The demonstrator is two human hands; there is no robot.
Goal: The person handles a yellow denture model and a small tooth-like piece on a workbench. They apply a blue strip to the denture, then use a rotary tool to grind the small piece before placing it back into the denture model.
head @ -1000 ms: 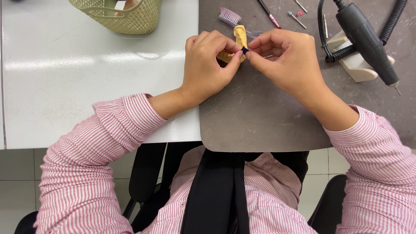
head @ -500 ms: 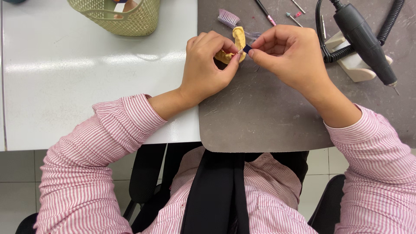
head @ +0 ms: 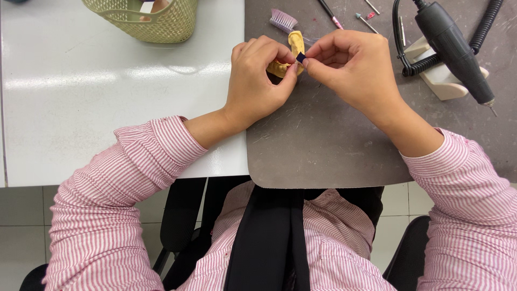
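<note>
My left hand (head: 258,81) grips a small yellow plaster dental cast (head: 294,44), mostly hidden by its fingers, over a grey work mat (head: 323,145). My right hand (head: 353,67) pinches a tiny dark blue strip (head: 301,57) between thumb and forefinger and holds it against the cast. Both hands meet near the mat's far left part.
A green mesh basket (head: 156,21) stands on the white table (head: 81,108) at the far left. A small pink-bristled brush (head: 283,20), thin burs (head: 366,22) and a black rotary handpiece (head: 452,48) with coiled cord, on a white rest (head: 439,81), lie on the mat.
Both hands with the cast have stayed almost in place; the right fingers shifted slightly on the dark strip.
</note>
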